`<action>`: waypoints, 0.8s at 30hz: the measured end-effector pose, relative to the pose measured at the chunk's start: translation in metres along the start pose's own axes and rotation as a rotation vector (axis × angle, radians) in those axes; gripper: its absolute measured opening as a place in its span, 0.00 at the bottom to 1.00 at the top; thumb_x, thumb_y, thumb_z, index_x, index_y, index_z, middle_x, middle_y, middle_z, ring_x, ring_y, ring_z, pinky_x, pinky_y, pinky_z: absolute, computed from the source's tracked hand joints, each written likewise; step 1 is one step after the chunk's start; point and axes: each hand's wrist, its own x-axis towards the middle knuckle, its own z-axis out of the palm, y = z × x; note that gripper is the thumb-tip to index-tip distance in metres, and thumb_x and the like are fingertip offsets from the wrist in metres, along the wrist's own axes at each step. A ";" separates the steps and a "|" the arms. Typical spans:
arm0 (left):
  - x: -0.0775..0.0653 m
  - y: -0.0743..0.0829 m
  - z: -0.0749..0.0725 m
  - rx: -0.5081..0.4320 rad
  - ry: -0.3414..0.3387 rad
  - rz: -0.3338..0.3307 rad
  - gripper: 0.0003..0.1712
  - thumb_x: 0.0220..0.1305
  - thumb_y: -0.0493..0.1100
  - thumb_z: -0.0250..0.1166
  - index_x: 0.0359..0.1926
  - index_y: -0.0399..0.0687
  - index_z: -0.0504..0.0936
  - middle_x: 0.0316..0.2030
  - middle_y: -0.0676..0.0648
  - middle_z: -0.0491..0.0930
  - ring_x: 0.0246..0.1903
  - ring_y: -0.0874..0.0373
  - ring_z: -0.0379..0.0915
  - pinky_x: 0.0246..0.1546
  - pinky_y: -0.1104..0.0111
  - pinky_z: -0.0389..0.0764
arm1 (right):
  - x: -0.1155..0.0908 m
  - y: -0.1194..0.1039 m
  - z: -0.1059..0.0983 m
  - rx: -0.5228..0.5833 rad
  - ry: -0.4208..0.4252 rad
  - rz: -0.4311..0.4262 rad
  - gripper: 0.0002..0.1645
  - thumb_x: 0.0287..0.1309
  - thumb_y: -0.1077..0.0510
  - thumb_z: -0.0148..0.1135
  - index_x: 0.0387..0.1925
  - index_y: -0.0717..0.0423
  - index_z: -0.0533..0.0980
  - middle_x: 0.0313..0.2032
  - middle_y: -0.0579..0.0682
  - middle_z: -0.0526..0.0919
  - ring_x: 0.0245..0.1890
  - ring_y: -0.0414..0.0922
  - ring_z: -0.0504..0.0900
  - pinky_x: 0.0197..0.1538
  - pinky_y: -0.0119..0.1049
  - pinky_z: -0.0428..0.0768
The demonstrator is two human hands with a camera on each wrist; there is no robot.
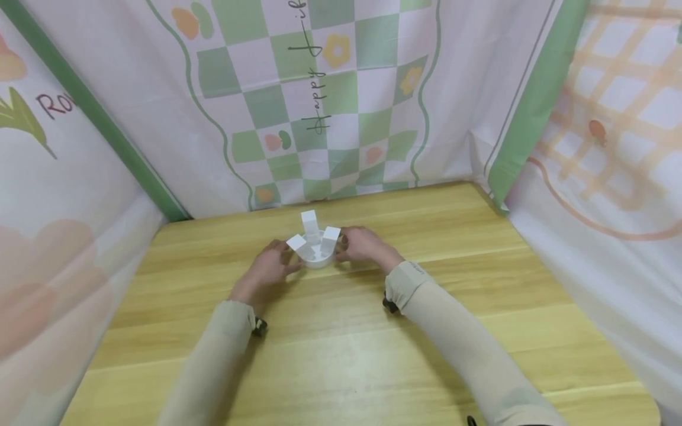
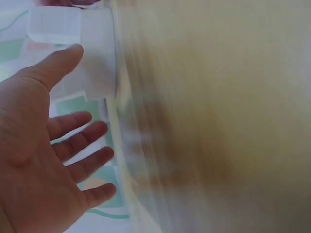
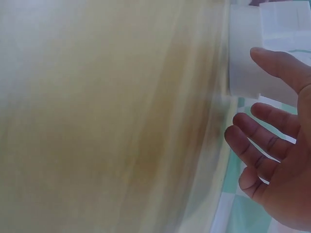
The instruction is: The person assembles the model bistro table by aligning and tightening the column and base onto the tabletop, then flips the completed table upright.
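Observation:
A white round holder [image 1: 318, 261] stands on the wooden table, with three white square-ended blocks [image 1: 309, 223] rising and leaning outward from it. My left hand [image 1: 270, 263] is at its left side, fingers spread and loosely bent. In the left wrist view the thumb overlaps the white holder [image 2: 99, 63], while the other fingers stand apart from it. On the right side, my right hand [image 1: 364, 244] faces it with fingers apart. The right wrist view has that thumb in front of the holder [image 3: 243, 58] and the remaining fingers below it.
The wooden table [image 1: 330, 355] ends at a printed cloth [image 1: 341, 89] behind the holder. More cloth hangs on the left [image 1: 64, 207] and right sides [image 1: 602, 195]. Dark wrist devices [image 1: 259, 326] sit at both sleeve cuffs.

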 end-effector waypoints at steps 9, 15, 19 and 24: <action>0.011 -0.007 0.004 -0.071 0.018 0.009 0.37 0.57 0.60 0.72 0.65 0.54 0.75 0.55 0.44 0.78 0.59 0.42 0.74 0.67 0.48 0.71 | 0.001 -0.004 0.005 0.017 0.030 0.024 0.24 0.51 0.42 0.75 0.41 0.52 0.78 0.34 0.48 0.84 0.36 0.47 0.81 0.44 0.42 0.81; 0.015 -0.010 0.006 -0.072 0.027 0.036 0.34 0.59 0.57 0.72 0.63 0.48 0.77 0.54 0.41 0.80 0.58 0.40 0.75 0.67 0.47 0.71 | 0.003 -0.007 0.006 0.012 0.035 0.045 0.23 0.52 0.42 0.75 0.40 0.53 0.79 0.35 0.48 0.84 0.36 0.47 0.81 0.46 0.43 0.82; 0.016 -0.010 0.008 -0.086 0.034 0.054 0.32 0.59 0.55 0.72 0.61 0.47 0.78 0.54 0.40 0.81 0.58 0.40 0.75 0.67 0.48 0.71 | 0.004 -0.009 0.007 0.007 0.044 0.045 0.23 0.52 0.43 0.75 0.40 0.54 0.79 0.36 0.49 0.85 0.38 0.48 0.82 0.48 0.44 0.82; 0.017 -0.011 0.010 -0.118 0.032 0.066 0.28 0.60 0.54 0.71 0.58 0.48 0.81 0.53 0.42 0.81 0.58 0.43 0.76 0.67 0.49 0.72 | 0.003 -0.010 0.006 -0.002 0.045 0.032 0.25 0.53 0.43 0.74 0.42 0.57 0.80 0.39 0.51 0.87 0.42 0.50 0.84 0.52 0.44 0.82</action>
